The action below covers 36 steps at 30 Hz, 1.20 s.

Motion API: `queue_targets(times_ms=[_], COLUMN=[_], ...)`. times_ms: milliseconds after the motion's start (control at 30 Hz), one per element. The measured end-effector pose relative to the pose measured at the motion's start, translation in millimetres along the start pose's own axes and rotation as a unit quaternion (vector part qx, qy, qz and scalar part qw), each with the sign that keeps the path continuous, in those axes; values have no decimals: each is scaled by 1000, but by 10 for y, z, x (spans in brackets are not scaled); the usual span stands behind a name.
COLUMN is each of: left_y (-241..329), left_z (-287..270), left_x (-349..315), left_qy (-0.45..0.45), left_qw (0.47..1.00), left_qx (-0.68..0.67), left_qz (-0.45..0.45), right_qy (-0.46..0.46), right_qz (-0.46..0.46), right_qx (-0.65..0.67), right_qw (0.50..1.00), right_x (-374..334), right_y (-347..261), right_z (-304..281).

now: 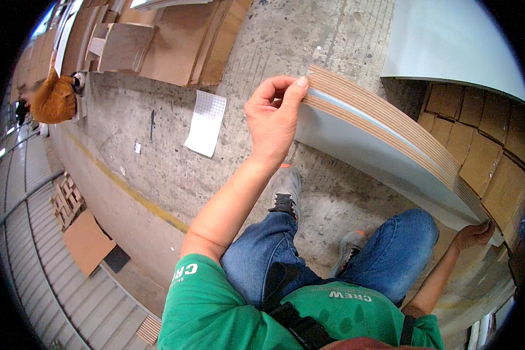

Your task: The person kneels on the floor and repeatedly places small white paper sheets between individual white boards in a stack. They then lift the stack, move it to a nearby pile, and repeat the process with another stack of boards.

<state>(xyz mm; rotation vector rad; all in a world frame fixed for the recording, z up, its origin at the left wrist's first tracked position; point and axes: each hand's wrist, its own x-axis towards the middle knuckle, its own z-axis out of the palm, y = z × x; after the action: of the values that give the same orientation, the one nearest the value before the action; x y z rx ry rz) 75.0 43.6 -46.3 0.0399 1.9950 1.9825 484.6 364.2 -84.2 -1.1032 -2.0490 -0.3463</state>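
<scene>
Panel stack [385,119] brown-striped, grey-faced; paper [206,122] white, gridded; shirt [219,306] green.

White capitals [350,296] on the front of a green shirt [356,321], white letters [184,270] on its left sleeve [195,297]

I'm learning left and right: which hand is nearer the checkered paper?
The left hand, gripping one end of the stack; the right hand is at its other end, farther from the paper.

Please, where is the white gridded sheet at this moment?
In the head view, the white gridded sheet lies on the concrete floor, left of the left hand.
</scene>
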Motion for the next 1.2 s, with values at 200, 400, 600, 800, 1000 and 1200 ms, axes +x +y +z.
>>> queue_targets(times_ms=[200,400,600,800,1000,1200], left_y=[18,7,-32,-42,-39,-5], left_z=[6,22,3,6,-6,5], left_x=[-6,0,-14,-28,-18,32], left_qy=[6,7,10,14,5,-21], left_qw=[1000,1000,998,998,998,1000], left_qx=[-7,-15,25,18,17,-11], left_qz=[5,10,51,58,52,17], right_qy=[0,-2,-5,-5,-7,-6], right_qz=[0,3,2,0,-2,-4], right_qx=[-2,-1,-2,-4,-8,-9], right_qw=[1000,1000,1000,1000,1000,1000], right_x=[-1,-15,-34,-31,-38,-34], right_y=[15,42,44,51,46,52], right_z=[-12,-8,-4,-1,-3,2])
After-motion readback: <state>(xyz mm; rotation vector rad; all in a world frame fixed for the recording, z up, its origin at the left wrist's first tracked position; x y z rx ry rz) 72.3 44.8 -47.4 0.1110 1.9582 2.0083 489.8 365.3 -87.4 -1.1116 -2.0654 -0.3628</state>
